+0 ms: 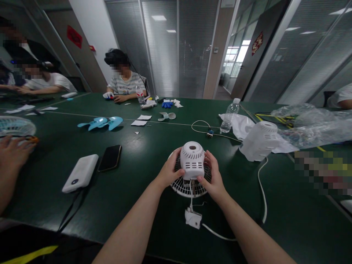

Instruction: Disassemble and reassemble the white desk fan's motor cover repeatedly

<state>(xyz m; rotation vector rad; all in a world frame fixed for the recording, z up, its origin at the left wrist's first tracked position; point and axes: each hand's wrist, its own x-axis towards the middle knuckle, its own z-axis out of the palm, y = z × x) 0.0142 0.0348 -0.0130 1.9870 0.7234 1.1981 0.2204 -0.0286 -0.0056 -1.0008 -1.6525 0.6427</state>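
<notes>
A white fan motor housing (193, 161), with slotted vents and a hole in its top, stands upright over a round white fan grille (180, 187) on the green table. My left hand (171, 171) grips the housing's left side, thumb across the front. On the opposite side, my right hand (215, 179) has its fingers and thumb closed around it. The hands hide parts of the grille. From the housing's lower front, wires lead down to a small white box-like part (193, 219), which has a white cord running off to the right beneath my right arm.
Left of me lie a white power bank (81, 173), a black phone (110, 158) and blue fan blades (101, 123). To the right are another white housing (260, 141), a plastic bottle (230, 115) and clear plastic wrap (310, 126). A neighbour's hand (13, 150) is at far left.
</notes>
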